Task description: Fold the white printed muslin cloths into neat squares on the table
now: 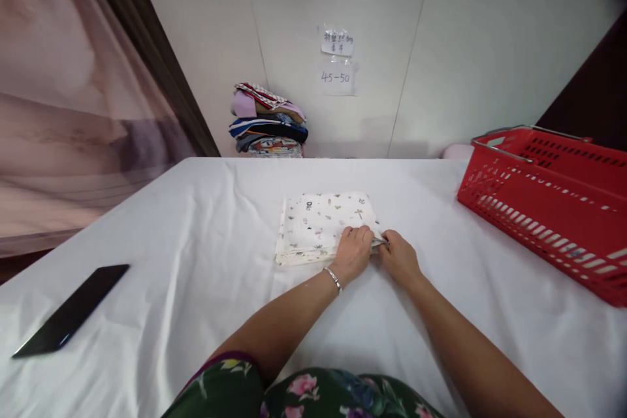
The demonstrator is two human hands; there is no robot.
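A folded white cloth with small scattered prints lies in the middle of the table, its layered edges showing at the front and left. Over its front right corner my left hand, with a bracelet at the wrist, is closed, fingers curled on the fabric. Just to the right, my right hand is closed at that same corner. Between the two hands shows a narrow greyish piece; whether it is metal or a shaded fold of cloth I cannot make out.
A white sheet covers the table. A dark flat phone-like slab lies at the left, and a red basket stands at the right. Behind the table are stacked folded clothes and a wall with paper notes. A curtain hangs left.
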